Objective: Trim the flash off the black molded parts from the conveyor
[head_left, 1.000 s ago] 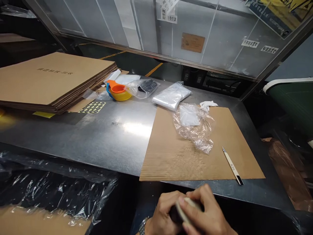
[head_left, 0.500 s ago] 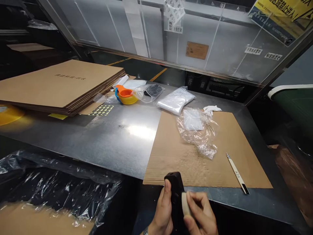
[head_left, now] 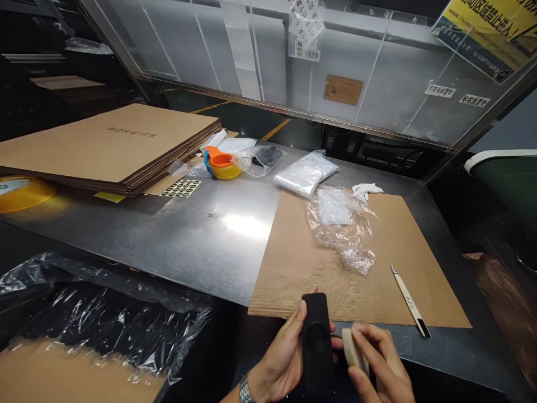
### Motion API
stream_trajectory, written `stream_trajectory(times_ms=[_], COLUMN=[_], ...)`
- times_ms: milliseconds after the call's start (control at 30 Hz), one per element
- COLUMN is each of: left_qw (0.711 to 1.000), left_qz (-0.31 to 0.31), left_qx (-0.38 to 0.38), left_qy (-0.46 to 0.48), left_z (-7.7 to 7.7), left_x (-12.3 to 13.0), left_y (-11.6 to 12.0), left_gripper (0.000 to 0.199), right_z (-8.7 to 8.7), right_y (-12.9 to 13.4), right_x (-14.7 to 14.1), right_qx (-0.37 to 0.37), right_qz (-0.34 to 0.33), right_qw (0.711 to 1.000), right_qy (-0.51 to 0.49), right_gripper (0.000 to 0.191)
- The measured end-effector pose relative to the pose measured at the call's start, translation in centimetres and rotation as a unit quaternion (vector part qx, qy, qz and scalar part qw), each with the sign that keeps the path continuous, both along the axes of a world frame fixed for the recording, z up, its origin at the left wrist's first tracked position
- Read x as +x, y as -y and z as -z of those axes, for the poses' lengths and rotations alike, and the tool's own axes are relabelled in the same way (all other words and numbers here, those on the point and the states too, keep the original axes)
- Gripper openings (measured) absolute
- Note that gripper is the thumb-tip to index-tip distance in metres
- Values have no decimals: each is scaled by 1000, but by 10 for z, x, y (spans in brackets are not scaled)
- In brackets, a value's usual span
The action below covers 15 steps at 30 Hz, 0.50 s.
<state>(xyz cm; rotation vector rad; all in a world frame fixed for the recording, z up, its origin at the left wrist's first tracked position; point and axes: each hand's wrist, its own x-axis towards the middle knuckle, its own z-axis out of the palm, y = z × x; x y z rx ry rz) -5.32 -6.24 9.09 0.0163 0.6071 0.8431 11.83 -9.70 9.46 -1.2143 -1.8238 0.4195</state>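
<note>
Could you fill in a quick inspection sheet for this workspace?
Surface: metal table, partly covered by a cardboard sheet.
Things in hand: black object, pale pad.
Clutter: knife-like tool and crumpled clear plastic on the sheet; cardboard stack at left.
Hands: left hand grips the black object; right hand pinches the pale pad.
Cables: nothing seen for certain; the area beyond the table is dark.
Surroundings: greyish panel with labels; yellow-and-blue sign.

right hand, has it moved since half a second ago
Yes: the right hand has shifted right, judged against the cardboard sheet, towards the white knife.
</note>
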Motion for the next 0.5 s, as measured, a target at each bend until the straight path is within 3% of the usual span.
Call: stream_trajectory(times_ms=[133,300,333,433,500], left_qw=[996,991,991,986,980], left_qz=[63,4,24,134,145], left_qx=[67,87,81,55,68], left_qy=[-14,-100,-100,-87,-114], left_z=[2,12,14,17,18], left_x=[1,3,4,7,6], left_y=[11,15,16,19,21], left_gripper=[64,48,50,81,88], right_z=[-9,-6,-6,-7,-11], right_y=[-21,-25,-26,-31,-33], right_x=[-7,-25,-25,-20,-18], right_qx=[43,59,55,36,28], right_qz=[-75,-176,-176,-130,-98], right_qw=[990,971,970,979,983], right_qy=[114,153,155,153,154], right_gripper=[51,49,49,52,52])
